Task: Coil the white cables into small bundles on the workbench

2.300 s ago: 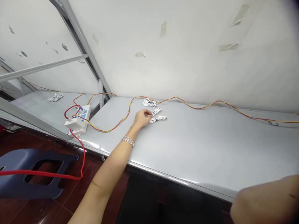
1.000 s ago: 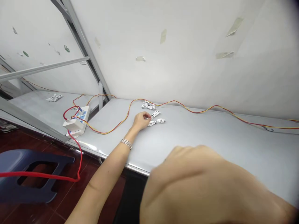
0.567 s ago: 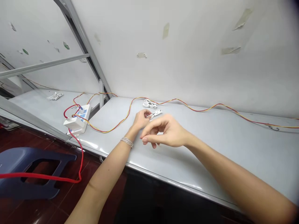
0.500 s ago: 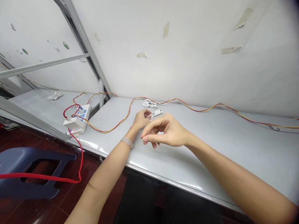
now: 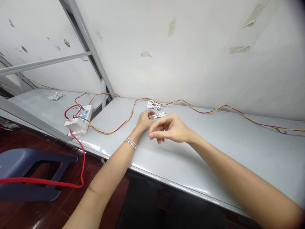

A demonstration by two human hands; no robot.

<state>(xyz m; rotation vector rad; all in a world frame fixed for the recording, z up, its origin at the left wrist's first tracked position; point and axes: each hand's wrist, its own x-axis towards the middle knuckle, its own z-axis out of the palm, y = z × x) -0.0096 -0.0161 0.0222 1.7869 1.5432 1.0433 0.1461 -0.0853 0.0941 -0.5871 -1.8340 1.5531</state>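
Observation:
My left hand (image 5: 144, 119), with a beaded bracelet (image 5: 130, 143) at its wrist, rests on the grey tabletop. Its fingers are closed at the left end of a white cable bundle (image 5: 159, 115), tied round its middle with a dark tie. Just behind lies a second tied white cable bundle (image 5: 153, 105), apart from the fingers. My right hand (image 5: 170, 128) hovers over the table in front of the nearer bundle, partly covering it. Thumb and forefinger come together in a pinch; a tiny pale tip shows under the curled fingers, too small to name.
A red-yellow twisted wire (image 5: 209, 112) runs along the wall to a white power strip (image 5: 82, 119) with a white adapter (image 5: 75, 124) on the left. Another cable bundle (image 5: 56, 96) lies beyond the metal frame (image 5: 89, 44). A blue stool (image 5: 30, 159) and red cord (image 5: 47, 182) are lower left.
My right hand has shifted slightly up and to the right, and the pale tip has come into view under it. My left hand stays at the cable bundle, which appears turned a little flatter.

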